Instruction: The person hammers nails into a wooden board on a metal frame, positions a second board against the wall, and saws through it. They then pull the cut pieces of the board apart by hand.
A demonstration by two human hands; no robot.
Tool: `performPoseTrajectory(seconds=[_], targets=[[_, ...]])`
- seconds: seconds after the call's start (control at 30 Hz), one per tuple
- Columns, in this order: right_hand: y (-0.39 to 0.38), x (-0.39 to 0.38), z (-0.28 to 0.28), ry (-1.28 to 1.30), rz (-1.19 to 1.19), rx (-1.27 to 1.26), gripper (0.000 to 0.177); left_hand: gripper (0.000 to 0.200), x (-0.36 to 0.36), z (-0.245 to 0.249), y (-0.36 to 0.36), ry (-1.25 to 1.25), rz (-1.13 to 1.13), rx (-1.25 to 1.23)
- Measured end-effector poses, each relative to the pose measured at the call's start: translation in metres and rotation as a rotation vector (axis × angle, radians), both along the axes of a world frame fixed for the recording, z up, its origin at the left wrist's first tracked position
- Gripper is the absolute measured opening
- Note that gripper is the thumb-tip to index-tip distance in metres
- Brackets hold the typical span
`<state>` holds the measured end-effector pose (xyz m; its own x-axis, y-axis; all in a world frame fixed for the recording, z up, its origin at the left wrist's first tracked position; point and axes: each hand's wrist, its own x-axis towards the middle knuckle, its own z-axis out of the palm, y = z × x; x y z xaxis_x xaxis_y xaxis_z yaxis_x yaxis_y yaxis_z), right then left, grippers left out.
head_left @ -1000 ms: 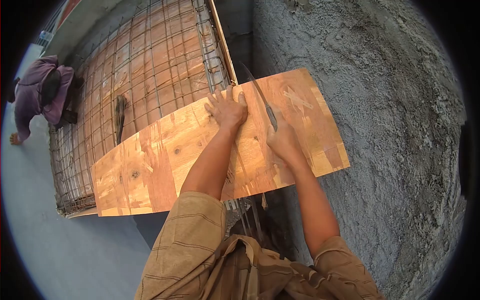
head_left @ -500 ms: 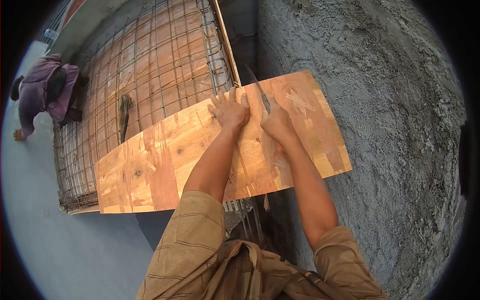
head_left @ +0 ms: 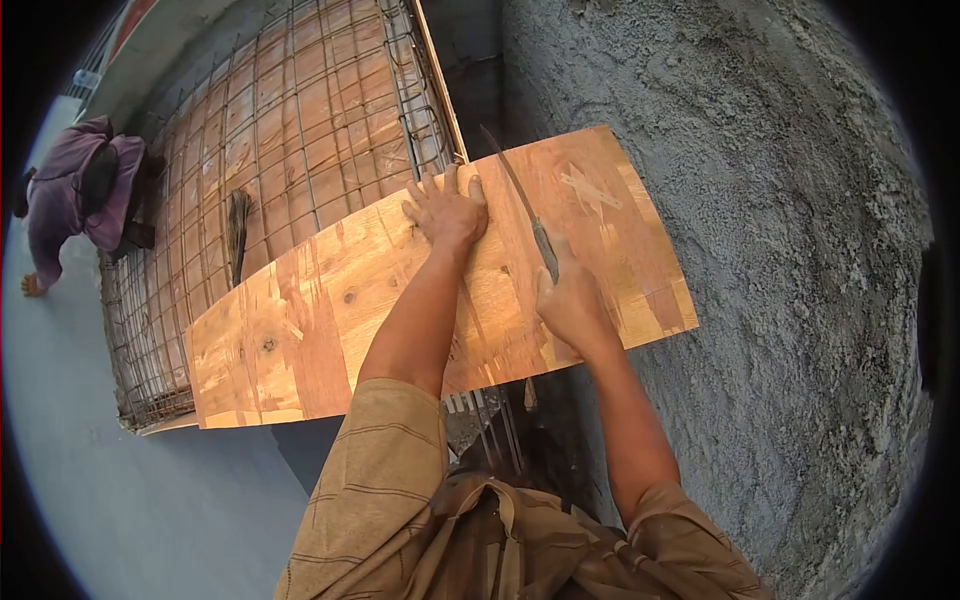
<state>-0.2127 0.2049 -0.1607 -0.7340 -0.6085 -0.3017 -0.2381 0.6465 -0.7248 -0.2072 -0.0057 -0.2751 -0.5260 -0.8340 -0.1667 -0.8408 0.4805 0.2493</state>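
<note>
A wide plywood board (head_left: pixel 380 290) lies across in front of me, its far edge near the top of the rebar bed's rim. My left hand (head_left: pixel 449 212) presses flat on the board near that far edge, fingers spread, holding nothing. To its right, my right hand (head_left: pixel 577 302) is wrapped round the handle of a saw (head_left: pixel 522 193). The narrow blade points away from me and crosses the board's far edge, its tip beyond the wood.
Rebar mesh (head_left: pixel 300 130) over reddish boards spreads behind the plywood, with a bundle of wires (head_left: pixel 238 235) on it. A rough cement wall (head_left: pixel 780 280) rises at right. Another person (head_left: pixel 85 190) crouches at far left. Steel rods (head_left: pixel 490 430) show below the board.
My right hand has pulled back towards me with the saw, so more blade shows over the board. My left hand stays on the board. The view has shifted slightly.
</note>
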Motion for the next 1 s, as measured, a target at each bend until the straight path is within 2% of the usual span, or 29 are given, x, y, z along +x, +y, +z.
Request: performPoseTrajectory(seconds=[0.03, 0.07, 0.13, 0.17, 0.27, 0.33, 0.37, 0.43, 0.5, 0.6, 0.63, 0.7, 0.77, 0.83, 0.9, 1.0], targets=[[0.037, 0.030, 0.034, -0.064, -0.030, 0.001, 0.061, 0.062, -0.005, 0.001, 0.000, 0.012, 0.000, 0.007], [0.075, 0.057, 0.052, -0.007, -0.032, -0.054, 0.062, 0.062, -0.003, 0.001, 0.001, 0.008, 0.008, 0.010], [0.085, 0.063, 0.055, 0.021, -0.015, -0.079, 0.062, 0.062, 0.000, -0.002, 0.000, -0.021, 0.011, -0.008], [0.071, 0.052, 0.048, -0.007, -0.017, -0.032, 0.062, 0.063, 0.006, -0.004, 0.005, -0.020, 0.007, 0.008], [-0.032, -0.028, -0.038, 0.034, 0.003, -0.012, 0.061, 0.062, 0.000, 0.001, 0.002, 0.011, 0.004, 0.008], [-0.074, -0.053, -0.047, 0.013, -0.024, -0.093, 0.061, 0.062, 0.001, 0.005, 0.000, -0.035, 0.005, 0.021], [-0.058, -0.044, -0.023, -0.053, -0.022, -0.045, 0.061, 0.062, 0.000, 0.007, -0.003, -0.025, -0.012, 0.001], [0.015, 0.002, 0.022, -0.025, 0.027, 0.080, 0.061, 0.062, 0.000, 0.002, 0.001, 0.023, -0.004, 0.010], [0.090, 0.055, 0.051, 0.136, 0.044, -0.133, 0.062, 0.062, 0.001, -0.002, -0.002, 0.031, 0.015, -0.001], [0.079, 0.041, 0.058, -0.137, -0.068, -0.081, 0.062, 0.061, 0.002, 0.011, 0.003, 0.004, 0.010, 0.045], [0.040, 0.015, 0.044, -0.154, -0.046, -0.020, 0.062, 0.060, -0.003, 0.012, 0.000, 0.022, 0.009, 0.040], [-0.037, -0.035, -0.042, 0.107, -0.014, -0.067, 0.057, 0.060, 0.001, 0.005, 0.002, 0.037, 0.018, 0.042], [-0.070, -0.048, -0.028, 0.014, -0.024, -0.007, 0.058, 0.060, 0.000, 0.007, -0.005, 0.034, 0.031, 0.018], [-0.024, -0.019, 0.002, -0.123, -0.020, 0.054, 0.060, 0.060, -0.002, 0.003, 0.004, 0.019, 0.000, 0.020], [0.066, 0.042, 0.030, 0.061, 0.007, -0.045, 0.062, 0.062, -0.001, -0.001, 0.000, 0.018, 0.010, 0.001], [0.071, 0.052, 0.038, 0.119, 0.026, -0.121, 0.062, 0.061, 0.001, -0.001, 0.001, -0.001, 0.010, -0.003]])
